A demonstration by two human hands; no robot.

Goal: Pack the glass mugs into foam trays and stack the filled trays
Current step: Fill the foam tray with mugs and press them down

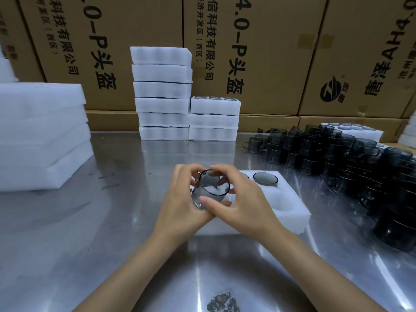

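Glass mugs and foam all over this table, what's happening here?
A person is packing smoky glass mugs into foam trays. Both the left hand and right hand hold one mug, tilted, above a partly filled tray. Loose mugs wait on the right; filled trays are stacked behind.

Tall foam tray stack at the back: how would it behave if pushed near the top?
The stack would probably tip or shear: six trays high, narrow, edges already uneven. Likely top-heavy-ish, since the trays seem to hold glass like the shorter stack beside it. The base may slide, as the steel table looks smooth.
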